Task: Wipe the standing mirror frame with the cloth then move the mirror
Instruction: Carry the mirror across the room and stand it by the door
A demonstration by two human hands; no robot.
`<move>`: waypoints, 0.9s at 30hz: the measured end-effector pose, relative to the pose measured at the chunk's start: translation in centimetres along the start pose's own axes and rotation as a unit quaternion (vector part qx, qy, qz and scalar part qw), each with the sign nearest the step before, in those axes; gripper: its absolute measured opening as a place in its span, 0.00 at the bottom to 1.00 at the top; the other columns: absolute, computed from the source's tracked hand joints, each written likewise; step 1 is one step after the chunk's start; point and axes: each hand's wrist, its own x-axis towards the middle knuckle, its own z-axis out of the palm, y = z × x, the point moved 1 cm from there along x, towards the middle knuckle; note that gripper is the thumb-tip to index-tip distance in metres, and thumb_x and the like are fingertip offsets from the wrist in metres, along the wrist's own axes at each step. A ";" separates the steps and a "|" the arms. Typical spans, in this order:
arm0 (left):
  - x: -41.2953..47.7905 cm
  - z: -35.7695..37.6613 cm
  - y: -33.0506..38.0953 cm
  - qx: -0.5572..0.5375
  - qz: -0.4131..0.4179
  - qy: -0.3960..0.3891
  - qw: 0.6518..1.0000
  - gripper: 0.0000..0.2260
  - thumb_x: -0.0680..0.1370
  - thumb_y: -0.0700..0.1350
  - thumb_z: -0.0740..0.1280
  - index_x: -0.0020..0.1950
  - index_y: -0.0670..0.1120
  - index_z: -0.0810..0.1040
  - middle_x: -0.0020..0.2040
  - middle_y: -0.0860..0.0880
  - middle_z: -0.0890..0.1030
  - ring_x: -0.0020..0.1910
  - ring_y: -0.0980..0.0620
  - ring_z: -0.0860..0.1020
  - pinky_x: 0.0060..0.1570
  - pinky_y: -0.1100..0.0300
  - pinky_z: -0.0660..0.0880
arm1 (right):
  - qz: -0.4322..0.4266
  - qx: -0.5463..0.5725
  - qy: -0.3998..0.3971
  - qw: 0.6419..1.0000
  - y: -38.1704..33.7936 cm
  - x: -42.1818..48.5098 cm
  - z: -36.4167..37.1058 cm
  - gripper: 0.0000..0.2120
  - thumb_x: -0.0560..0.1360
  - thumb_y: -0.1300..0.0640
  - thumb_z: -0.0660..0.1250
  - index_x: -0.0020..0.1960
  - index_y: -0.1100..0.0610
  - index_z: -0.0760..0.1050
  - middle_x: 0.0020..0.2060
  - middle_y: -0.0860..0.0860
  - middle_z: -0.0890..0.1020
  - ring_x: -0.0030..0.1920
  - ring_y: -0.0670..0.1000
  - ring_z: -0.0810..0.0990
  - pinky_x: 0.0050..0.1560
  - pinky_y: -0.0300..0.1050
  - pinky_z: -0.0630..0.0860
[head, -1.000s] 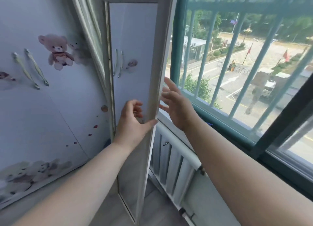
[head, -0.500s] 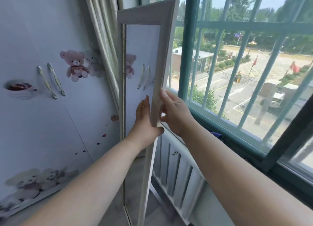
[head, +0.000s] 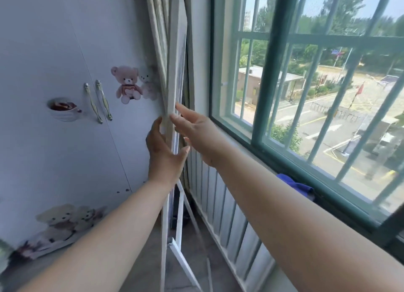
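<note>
The standing mirror (head: pixel 175 73) is turned edge-on to me, its pale frame upright beside the curtain (head: pixel 156 29) in the corner. My left hand (head: pixel 164 154) holds the frame's edge at mid height, fingers on its left side and thumb on its right. From the right, my right hand (head: pixel 200 131) reaches in with straight fingers, the fingertips touching the same edge just above the left hand. The mirror's white stand leg (head: pixel 179 215) angles down to the floor behind it. A blue cloth (head: pixel 295 185) lies on the windowsill, partly hidden by my right forearm.
A white wardrobe (head: pixel 65 149) with teddy-bear prints and two metal handles fills the left. A white radiator (head: pixel 220 206) runs under the green-framed barred window (head: pixel 269 77) on the right. Only a narrow strip of floor (head: pixel 140 259) lies between wardrobe and radiator.
The mirror has swung from showing its glass to edge-on, closer to the curtain. My right hand has loosened from gripping the frame to straight fingers touching it. The left hand keeps its hold.
</note>
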 end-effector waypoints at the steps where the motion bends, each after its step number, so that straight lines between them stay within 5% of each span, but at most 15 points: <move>1: 0.0 -0.8 -1.1 0.007 -0.015 0.019 1.000 0.37 0.75 0.44 0.72 0.77 0.55 0.54 0.75 0.48 0.59 0.63 0.59 0.65 0.56 0.60 0.69 | -0.008 -0.015 -0.015 1.000 -0.1 0.5 0.8 0.23 0.83 0.51 0.63 0.77 0.49 0.64 0.65 0.39 0.79 0.65 0.40 0.76 0.59 0.30 0.68; 4: -0.9 -2.2 -5.3 0.027 -0.094 0.048 0.994 0.29 0.74 0.49 0.73 0.72 0.53 0.64 0.66 0.49 0.71 0.59 0.51 0.73 0.54 0.57 0.71 | -0.009 -0.037 -0.042 0.998 -0.5 1.9 2.6 0.28 0.82 0.49 0.64 0.79 0.49 0.59 0.78 0.48 0.63 0.77 0.49 0.62 0.66 0.38 0.60; 7: -1.1 -3.7 -9.2 0.073 -0.170 0.078 0.980 0.20 0.74 0.52 0.72 0.62 0.47 0.74 0.51 0.50 0.79 0.54 0.41 0.80 0.50 0.55 0.75 | -0.009 -0.055 -0.076 0.996 -0.9 3.2 4.6 0.29 0.82 0.49 0.64 0.80 0.45 0.56 0.81 0.47 0.51 0.80 0.52 0.54 0.75 0.50 0.56; 12: 1.4 -6.3 -12.0 0.100 -0.199 0.095 0.970 0.10 0.75 0.52 0.70 0.50 0.46 0.79 0.41 0.48 0.80 0.42 0.42 0.79 0.42 0.58 0.74 | -0.016 -0.053 -0.096 0.994 0.0 5.2 6.9 0.30 0.82 0.49 0.65 0.80 0.44 0.55 0.80 0.47 0.57 0.79 0.50 0.55 0.69 0.44 0.58; 16: 2.7 -7.5 -13.2 0.079 -0.184 0.084 0.976 0.06 0.75 0.50 0.70 0.47 0.49 0.78 0.38 0.52 0.78 0.38 0.46 0.76 0.33 0.62 0.68 | 0.050 -0.015 0.002 0.999 3.4 6.4 7.5 0.28 0.81 0.53 0.67 0.79 0.50 0.61 0.77 0.52 0.66 0.76 0.51 0.64 0.60 0.42 0.64; 21: 4.1 -8.6 -14.6 0.057 -0.166 0.090 0.980 0.10 0.73 0.49 0.73 0.53 0.50 0.80 0.43 0.54 0.79 0.39 0.51 0.77 0.35 0.65 0.70 | 0.155 -0.044 0.049 0.986 9.5 7.4 6.9 0.30 0.79 0.54 0.69 0.78 0.57 0.63 0.74 0.56 0.71 0.65 0.54 0.75 0.55 0.43 0.68; 24: 5.1 -9.4 -15.6 0.048 -0.165 0.082 0.982 0.11 0.72 0.49 0.75 0.52 0.50 0.79 0.46 0.52 0.80 0.45 0.50 0.78 0.46 0.60 0.71 | 0.189 -0.050 0.041 0.980 12.4 8.6 6.4 0.37 0.77 0.51 0.73 0.79 0.56 0.59 0.75 0.57 0.69 0.66 0.55 0.74 0.54 0.45 0.69; 27: 6.8 -10.2 -16.8 0.046 -0.171 0.069 0.982 0.16 0.71 0.50 0.76 0.56 0.47 0.81 0.50 0.50 0.82 0.50 0.49 0.80 0.52 0.56 0.75 | 0.204 -0.052 0.047 0.976 14.8 11.3 5.5 0.44 0.73 0.51 0.77 0.80 0.55 0.54 0.76 0.57 0.66 0.71 0.58 0.71 0.64 0.50 0.71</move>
